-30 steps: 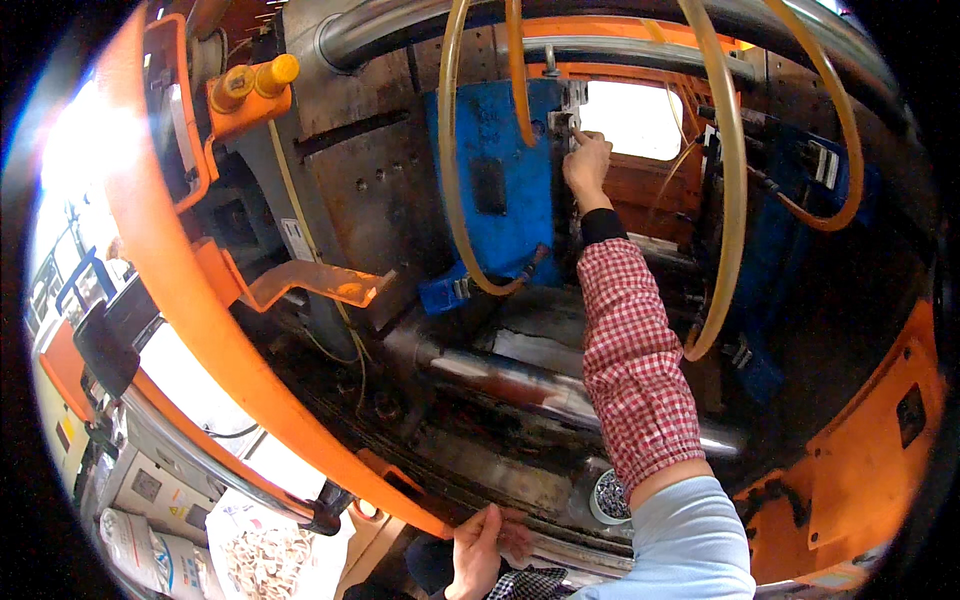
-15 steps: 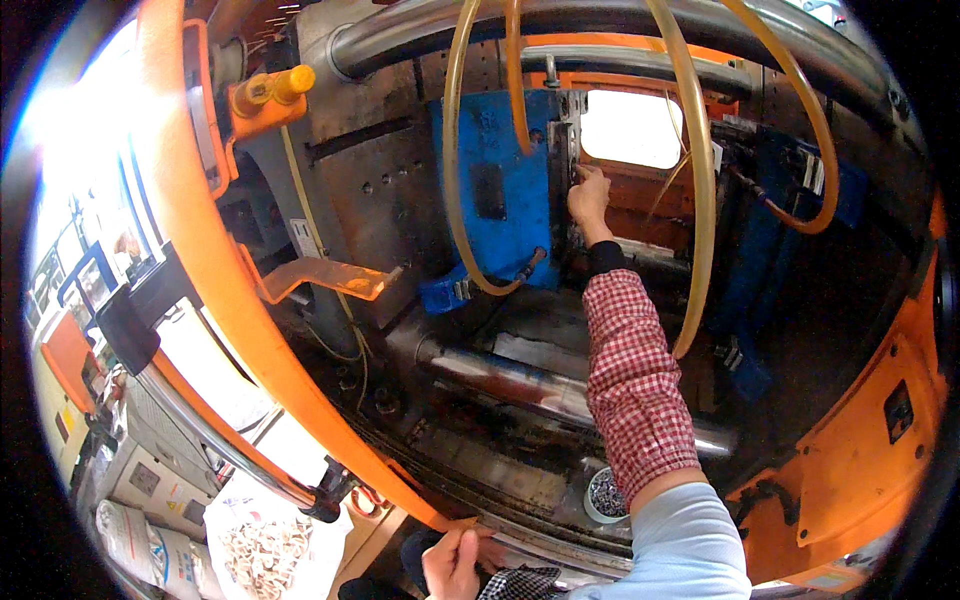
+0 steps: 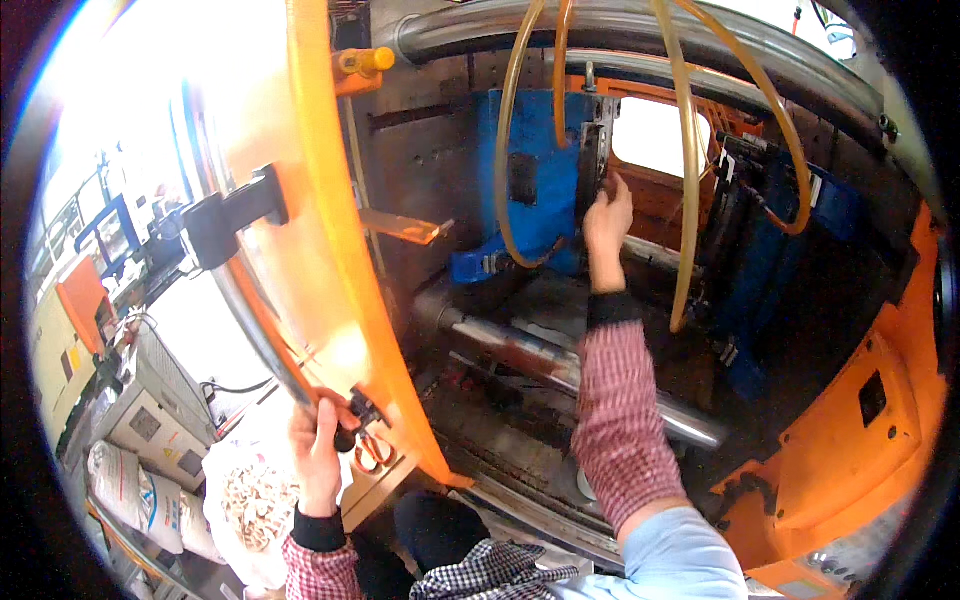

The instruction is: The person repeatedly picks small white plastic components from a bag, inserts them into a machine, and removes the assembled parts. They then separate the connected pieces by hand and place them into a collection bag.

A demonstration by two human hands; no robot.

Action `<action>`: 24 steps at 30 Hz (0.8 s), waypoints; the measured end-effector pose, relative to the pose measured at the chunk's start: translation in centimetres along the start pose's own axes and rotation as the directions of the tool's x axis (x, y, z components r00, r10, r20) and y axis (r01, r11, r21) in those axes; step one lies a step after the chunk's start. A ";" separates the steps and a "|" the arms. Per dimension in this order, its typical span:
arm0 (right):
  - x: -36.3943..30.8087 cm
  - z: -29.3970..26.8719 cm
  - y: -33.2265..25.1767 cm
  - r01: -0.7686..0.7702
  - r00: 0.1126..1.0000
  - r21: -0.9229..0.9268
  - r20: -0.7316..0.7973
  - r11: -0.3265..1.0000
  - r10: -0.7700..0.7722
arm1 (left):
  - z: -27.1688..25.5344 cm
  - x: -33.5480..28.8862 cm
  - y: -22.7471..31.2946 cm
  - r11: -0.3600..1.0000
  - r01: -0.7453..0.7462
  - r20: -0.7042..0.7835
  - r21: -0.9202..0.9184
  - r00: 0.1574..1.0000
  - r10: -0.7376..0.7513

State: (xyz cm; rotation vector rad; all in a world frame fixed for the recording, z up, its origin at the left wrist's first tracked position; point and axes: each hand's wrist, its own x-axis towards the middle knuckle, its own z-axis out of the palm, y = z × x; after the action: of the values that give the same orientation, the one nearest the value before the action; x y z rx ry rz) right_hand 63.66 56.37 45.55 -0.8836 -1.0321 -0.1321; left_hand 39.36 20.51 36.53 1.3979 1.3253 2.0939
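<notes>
Gripping the handle (image 3: pixel 265 346) is left hand (image 3: pixel 318 458); beside mould (image 3: pixel 556 200), right hand (image 3: pixel 608 228) half-curled, hold unclear.

On the left, the left hand (image 3: pixel 318 462) wraps the near end of a curved metal bar (image 3: pixel 256 330) beside an orange door frame (image 3: pixel 350 255). Farther off, the right hand (image 3: pixel 608 232) is raised close to the right edge of a blue block (image 3: pixel 548 185) (contact is hard to tell). Yellowish hoses (image 3: pixel 691 185) hang around; a white bag (image 3: pixel 217 478) holds pale pieces near left.
</notes>
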 end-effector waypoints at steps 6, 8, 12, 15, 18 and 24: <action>-18.8 -20.5 -17.3 0.274 0.090 0.798 0.534 0.537 -0.840 | -0.3 -2.1 0.7 0.986 0.165 -0.023 0.000 0.986 -0.165; -30.6 -24.2 -16.3 0.224 0.498 0.906 0.211 0.360 -0.841 | 2.7 -3.2 2.4 0.978 0.205 0.105 -0.022 0.974 -0.202; -39.6 -28.9 -13.9 -0.289 0.104 0.689 0.713 0.665 -0.693 | 3.9 -6.7 3.8 0.975 0.199 0.394 -0.102 0.908 -0.144; -42.0 -30.4 -13.2 -0.339 0.050 0.646 0.738 0.684 -0.673 | 5.7 -9.1 5.4 0.974 0.203 0.632 -0.096 0.769 -0.098; -42.8 -31.1 -12.7 -0.341 0.043 0.613 0.768 0.713 -0.639 | 9.1 -11.1 8.2 0.990 0.099 0.765 -0.102 0.643 0.014; -42.3 -32.3 -12.5 -0.329 0.025 0.559 0.811 0.762 -0.584 | 16.2 -16.9 10.0 0.953 -0.005 0.864 -0.303 0.420 0.277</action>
State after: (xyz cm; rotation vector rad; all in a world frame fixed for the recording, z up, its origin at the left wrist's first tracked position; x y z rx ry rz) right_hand 57.17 13.32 12.42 0.0075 -2.3994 0.8604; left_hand 63.53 12.59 36.67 2.0848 0.4388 1.0759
